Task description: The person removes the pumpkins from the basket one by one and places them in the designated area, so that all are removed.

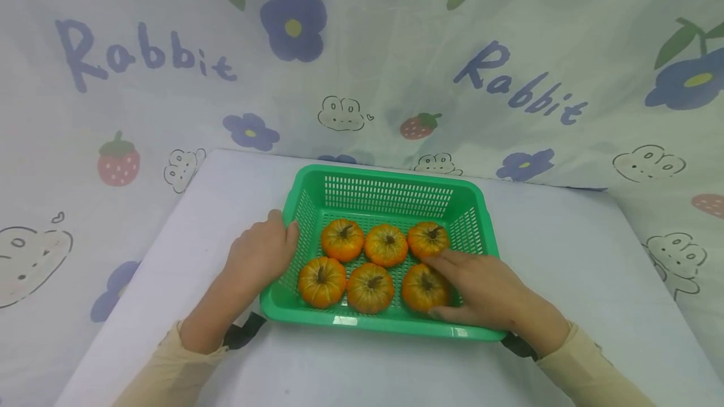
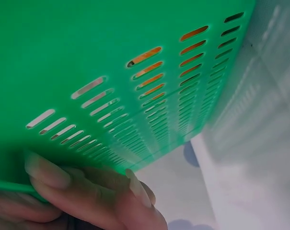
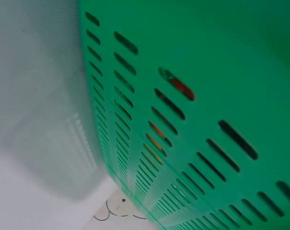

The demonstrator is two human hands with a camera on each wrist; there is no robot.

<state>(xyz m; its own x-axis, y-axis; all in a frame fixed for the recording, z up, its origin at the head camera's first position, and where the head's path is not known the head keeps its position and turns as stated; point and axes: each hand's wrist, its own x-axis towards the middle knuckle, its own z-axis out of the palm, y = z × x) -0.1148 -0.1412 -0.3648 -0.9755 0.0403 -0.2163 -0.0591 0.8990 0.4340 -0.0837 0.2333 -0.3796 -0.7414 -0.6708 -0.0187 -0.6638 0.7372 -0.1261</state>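
A green plastic basket (image 1: 396, 326) with slotted walls stands on the table, and several small orange pumpkins (image 1: 370, 288) sit inside it in two rows. My left hand (image 1: 261, 253) grips the basket's left rim. The left wrist view shows its curled fingers (image 2: 87, 191) under that rim, against the outer wall. Reaching over the right wall, my right hand (image 1: 481, 287) holds the front right pumpkin (image 1: 424, 286), with the thumb on its near side and the fingers at its far side. The right wrist view shows only the basket's outer wall (image 3: 221, 81); the hand is hidden there.
A white cloth covers the table (image 1: 362, 369) under the basket. Behind it hangs a pale curtain (image 1: 373, 68) printed with flowers, strawberries, rabbits and lettering. Inside the basket, a strip of slotted floor (image 1: 362, 215) lies between the back row of pumpkins and the far wall.
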